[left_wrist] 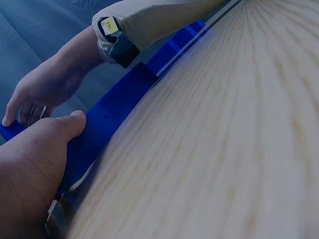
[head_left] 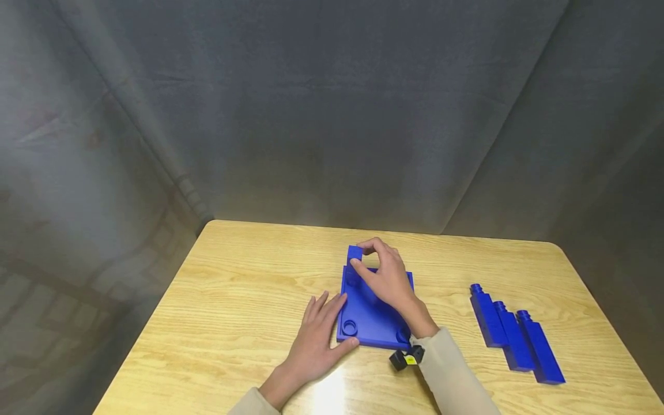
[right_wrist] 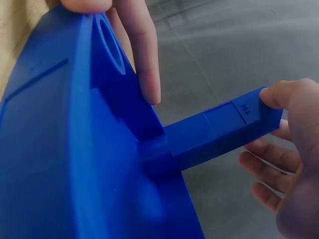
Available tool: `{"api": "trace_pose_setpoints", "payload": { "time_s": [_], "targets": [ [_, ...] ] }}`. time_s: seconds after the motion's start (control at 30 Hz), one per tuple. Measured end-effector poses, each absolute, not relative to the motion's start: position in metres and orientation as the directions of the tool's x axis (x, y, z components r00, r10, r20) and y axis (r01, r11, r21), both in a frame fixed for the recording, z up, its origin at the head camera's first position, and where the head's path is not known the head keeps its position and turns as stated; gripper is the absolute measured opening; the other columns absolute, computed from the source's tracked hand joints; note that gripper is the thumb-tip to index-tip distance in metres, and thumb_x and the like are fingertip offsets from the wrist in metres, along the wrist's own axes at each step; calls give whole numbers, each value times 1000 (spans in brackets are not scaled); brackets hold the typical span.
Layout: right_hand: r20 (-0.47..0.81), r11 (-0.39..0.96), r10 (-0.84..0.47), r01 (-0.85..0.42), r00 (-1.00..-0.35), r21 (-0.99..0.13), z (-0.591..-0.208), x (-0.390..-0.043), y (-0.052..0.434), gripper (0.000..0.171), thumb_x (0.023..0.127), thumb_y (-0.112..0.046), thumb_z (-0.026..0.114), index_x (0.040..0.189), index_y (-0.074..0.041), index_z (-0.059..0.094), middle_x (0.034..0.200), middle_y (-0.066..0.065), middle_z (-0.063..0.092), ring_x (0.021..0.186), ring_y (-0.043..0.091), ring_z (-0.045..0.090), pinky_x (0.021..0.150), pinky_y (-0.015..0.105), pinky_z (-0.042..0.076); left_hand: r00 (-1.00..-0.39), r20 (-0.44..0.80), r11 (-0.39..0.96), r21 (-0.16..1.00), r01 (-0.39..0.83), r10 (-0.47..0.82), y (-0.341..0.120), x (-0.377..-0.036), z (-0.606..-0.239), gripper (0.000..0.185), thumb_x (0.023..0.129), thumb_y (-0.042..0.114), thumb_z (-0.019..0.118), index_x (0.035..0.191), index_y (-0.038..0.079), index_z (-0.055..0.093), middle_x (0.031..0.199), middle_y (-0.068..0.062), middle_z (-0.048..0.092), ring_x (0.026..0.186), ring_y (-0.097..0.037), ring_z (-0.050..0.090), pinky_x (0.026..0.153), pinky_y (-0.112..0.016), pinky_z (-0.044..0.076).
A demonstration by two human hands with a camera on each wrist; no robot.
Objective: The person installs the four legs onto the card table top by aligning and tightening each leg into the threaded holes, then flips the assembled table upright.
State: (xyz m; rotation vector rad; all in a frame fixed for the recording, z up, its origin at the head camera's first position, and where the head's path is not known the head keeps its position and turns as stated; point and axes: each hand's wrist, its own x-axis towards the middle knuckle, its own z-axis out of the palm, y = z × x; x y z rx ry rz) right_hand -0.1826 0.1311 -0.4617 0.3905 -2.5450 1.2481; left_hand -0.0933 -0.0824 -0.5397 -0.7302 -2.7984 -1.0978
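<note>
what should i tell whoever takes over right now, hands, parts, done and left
Right hand pinches a blue peg standing in the far-left socket of the blue base plate; its round end is in the hole.
Left hand lies flat with its fingers straight, bracing the plate's left edge on the wooden table.
Done: one peg in its socket.
Left: three blue pegs lie side by side to the right; at least two near sockets are open.

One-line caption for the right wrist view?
Right hand pinches a blue post seated in a corner socket of the blue plate.
</note>
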Motion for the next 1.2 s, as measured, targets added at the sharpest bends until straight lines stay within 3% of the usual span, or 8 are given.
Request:
{"api": "trace_pose_setpoints", "payload": {
  "time_s": [0.33,0.6,0.77,0.93,1.03,1.2],
  "targets": [
    [422,607,-61,-369,-905,-704,-465,-185,128,32,97,-22,85,122,-8,72,110,13,77,111,37,71,107,60,46,-886,218,637,627,449,410,-81,-94,-540,92,102,61,71,173,14,39,175,-9,46,167,-41,28,137,-62,12],
    [395,618,-82,-357,-915,-700,-463,-181,131,32,100,-23,84,126,-10,71,111,11,77,113,36,69,112,63,45,-882,231,622,636,456,410,-79,-94,-541,91,102,60,71,173,13,40,174,-10,46,166,-43,29,136,-65,13],
    [398,641,-169,-407,-902,-651,-464,-172,135,42,106,-25,77,144,-9,66,127,15,77,121,36,70,117,65,42,-881,247,615,640,460,403,-81,-92,-543,90,101,58,72,172,13,41,174,-10,47,165,-44,30,135,-67,14],
    [417,662,-235,-459,-878,-592,-467,-156,149,68,109,-26,71,170,-11,44,147,19,70,139,40,63,120,65,38,-880,251,625,626,466,404,-82,-92,-543,90,102,61,71,173,14,40,174,-9,47,165,-44,30,135,-67,15],
    [450,669,-243,-484,-859,-564,-469,-144,160,72,108,-24,71,173,-13,39,149,20,68,141,42,60,120,66,37,-881,244,626,628,462,405,-82,-92,-542,90,102,61,70,173,14,40,174,-8,46,165,-44,30,135,-67,14],
    [522,693,-245,-525,-817,-495,-472,-127,181,69,105,-18,73,168,-12,46,148,18,67,139,43,60,117,68,38,-885,242,624,636,455,399,-82,-92,-541,90,101,59,72,173,14,40,174,-9,47,165,-44,30,135,-66,14]
  ]
}}
